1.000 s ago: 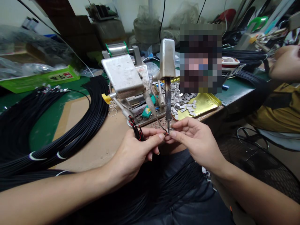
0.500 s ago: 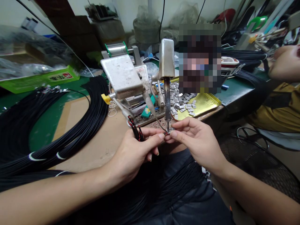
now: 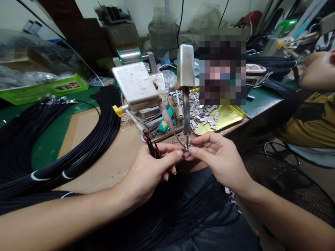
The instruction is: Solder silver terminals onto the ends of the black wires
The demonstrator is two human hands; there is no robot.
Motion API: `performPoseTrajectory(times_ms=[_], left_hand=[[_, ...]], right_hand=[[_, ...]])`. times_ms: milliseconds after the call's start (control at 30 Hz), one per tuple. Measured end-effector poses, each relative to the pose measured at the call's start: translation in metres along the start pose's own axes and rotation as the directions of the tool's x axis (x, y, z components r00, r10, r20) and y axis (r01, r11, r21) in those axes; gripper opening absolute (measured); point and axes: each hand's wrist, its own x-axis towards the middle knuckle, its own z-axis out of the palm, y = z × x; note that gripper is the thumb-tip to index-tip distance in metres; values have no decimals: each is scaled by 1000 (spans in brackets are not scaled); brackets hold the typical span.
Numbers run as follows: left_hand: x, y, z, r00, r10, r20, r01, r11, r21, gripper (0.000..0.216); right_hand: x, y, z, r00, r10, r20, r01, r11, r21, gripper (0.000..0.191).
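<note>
Hands close together just off the front edge of the bench [image 3: 112, 164], fingertips nearly meeting under the tip of the soldering iron [image 3: 186, 118]. Left hand [image 3: 150, 169] clamped on a red-and-black cable [image 3: 152, 147], thumb and forefinger pinching its end, the rest rising above the knuckles. Right hand [image 3: 218, 157] pinched on a small metal piece [image 3: 190, 144], held right at the iron's tip and against the cable end; too small to tell whether touching the tip or just short of it.

Soldering iron hanging upright, tip down, from a grey metal holder [image 3: 185, 66]. Just to its left, a tilted grey metal box [image 3: 136, 85], with a thin wire [image 3: 178, 140] running from below its lower corner toward the iron's tip. Behind the box, a spool [image 3: 130, 54] with green rims.

Behind the iron, on the bench, a shallow yellow tray [image 3: 231, 115]. Inside it, a loose heap of small silver parts [image 3: 204, 113], mostly in the left half, the right half bare. At far left, a green cardboard box [image 3: 44, 89], its contents hidden, clear plastic bags [image 3: 31, 75] lying above it.

Across the left of the bench, a thick bundle of black cables [image 3: 102, 122], bound with white ties [image 3: 39, 176] and curving down toward the lap. More black cables [image 3: 183, 212] draped over the lap below the hands. On the right, another person in a yellow shirt [image 3: 314, 122], one arm raised, well apart from the hands.
</note>
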Motion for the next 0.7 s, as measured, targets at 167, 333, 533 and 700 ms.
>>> performPoseTrajectory(times_ms=[167, 333, 533, 700], left_hand=[[0, 1, 0, 999, -6, 31, 6, 1000, 15, 23], [-1, 0, 0, 998, -7, 64, 7, 1000, -6, 27], [-1, -1, -1, 995, -42, 90, 46, 998, -42, 27], [-2, 0, 1, 996, -37, 85, 40, 999, -35, 28]], right_hand=[[-2, 0, -1, 1000, -9, -1, 9, 1000, -27, 25], [-3, 0, 1, 1000, 9, -22, -9, 1000, -2, 25], [-5, -1, 4, 999, -1, -52, 0, 1000, -18, 25], [-7, -2, 4, 998, -15, -66, 13, 999, -30, 25]])
